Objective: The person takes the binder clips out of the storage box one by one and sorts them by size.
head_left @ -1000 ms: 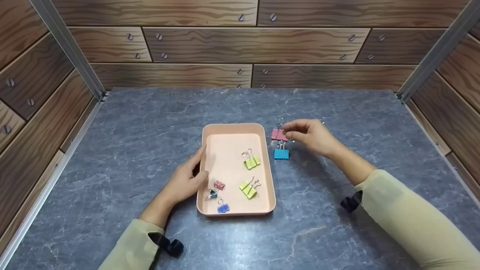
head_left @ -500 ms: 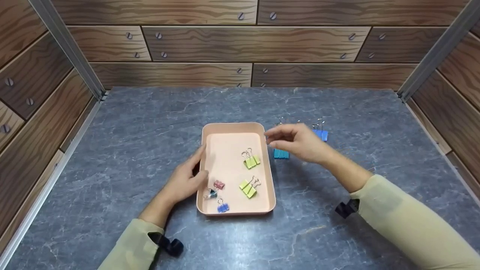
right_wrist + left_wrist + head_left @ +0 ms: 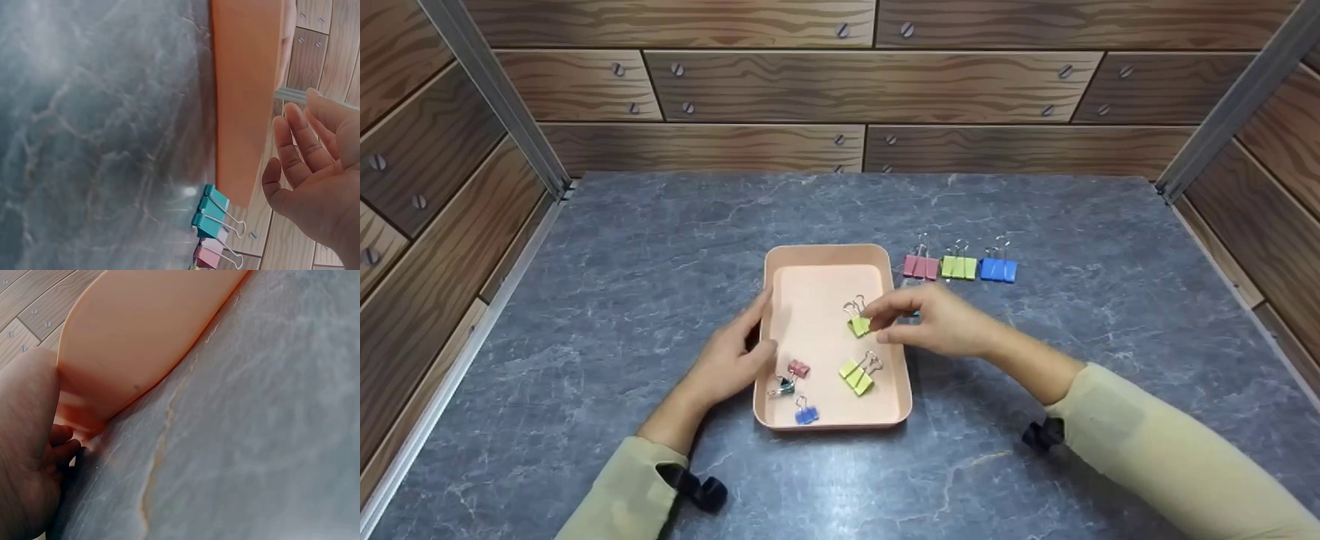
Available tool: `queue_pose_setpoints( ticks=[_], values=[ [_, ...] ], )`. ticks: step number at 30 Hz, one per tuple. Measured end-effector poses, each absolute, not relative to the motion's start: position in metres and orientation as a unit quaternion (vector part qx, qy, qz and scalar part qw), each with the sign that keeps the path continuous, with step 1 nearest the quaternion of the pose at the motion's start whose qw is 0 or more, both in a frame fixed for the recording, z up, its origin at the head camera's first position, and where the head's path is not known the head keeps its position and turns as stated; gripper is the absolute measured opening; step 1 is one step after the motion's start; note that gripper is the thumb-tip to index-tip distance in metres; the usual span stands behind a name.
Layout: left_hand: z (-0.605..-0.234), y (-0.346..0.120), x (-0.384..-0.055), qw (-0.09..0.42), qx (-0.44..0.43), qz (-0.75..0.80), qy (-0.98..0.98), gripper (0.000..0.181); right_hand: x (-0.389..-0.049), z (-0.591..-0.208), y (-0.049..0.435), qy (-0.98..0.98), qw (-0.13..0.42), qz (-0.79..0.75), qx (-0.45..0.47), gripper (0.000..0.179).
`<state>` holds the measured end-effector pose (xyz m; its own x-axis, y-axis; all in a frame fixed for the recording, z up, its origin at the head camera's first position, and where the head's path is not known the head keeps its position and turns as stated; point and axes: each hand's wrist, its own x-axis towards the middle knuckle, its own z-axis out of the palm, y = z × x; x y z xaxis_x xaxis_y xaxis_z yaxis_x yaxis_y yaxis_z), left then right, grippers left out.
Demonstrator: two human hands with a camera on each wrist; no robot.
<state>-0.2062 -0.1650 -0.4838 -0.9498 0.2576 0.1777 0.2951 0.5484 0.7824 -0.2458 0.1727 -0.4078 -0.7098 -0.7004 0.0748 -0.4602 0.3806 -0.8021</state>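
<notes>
A pale pink rectangular tray (image 3: 814, 300) lies on the tabletop. My left hand (image 3: 727, 364) holds its left wall, thumb at the rim and the other fingers along the outside. My right hand (image 3: 941, 322) reaches over the right rim, fingertips right at the upper yellow-green binder clip (image 3: 858, 325); in the right wrist view its fingers are loosely bent, with nothing between them. Below that clip lies a second yellow-green binder clip (image 3: 856, 377). Small pink (image 3: 799, 368), teal (image 3: 786, 386) and blue binder clips (image 3: 806, 414) sit in the tray's lower left.
Right of the tray, larger pink (image 3: 921, 267), yellow-green (image 3: 959, 267) and blue binder clips (image 3: 998, 270) stand in a row. A teal binder clip (image 3: 211, 212) stands beside the tray, mostly behind my right hand in the head view. Wood-patterned panels (image 3: 870, 86) enclose the table.
My right hand has moved left and toward me, from beside the larger pink clip to over the tray's right side. The row of larger clips is uncovered. My left hand stays put.
</notes>
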Motion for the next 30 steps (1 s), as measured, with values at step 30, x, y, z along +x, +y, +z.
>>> queue_pose_setpoints(
  ticks=[30],
  values=[
    [-0.483,-0.165,-0.206,0.014,-0.156,-0.45,-0.879,0.08,-0.233,-0.431,0.168,0.845,0.144,-0.342,-0.386,0.033]
  ],
)
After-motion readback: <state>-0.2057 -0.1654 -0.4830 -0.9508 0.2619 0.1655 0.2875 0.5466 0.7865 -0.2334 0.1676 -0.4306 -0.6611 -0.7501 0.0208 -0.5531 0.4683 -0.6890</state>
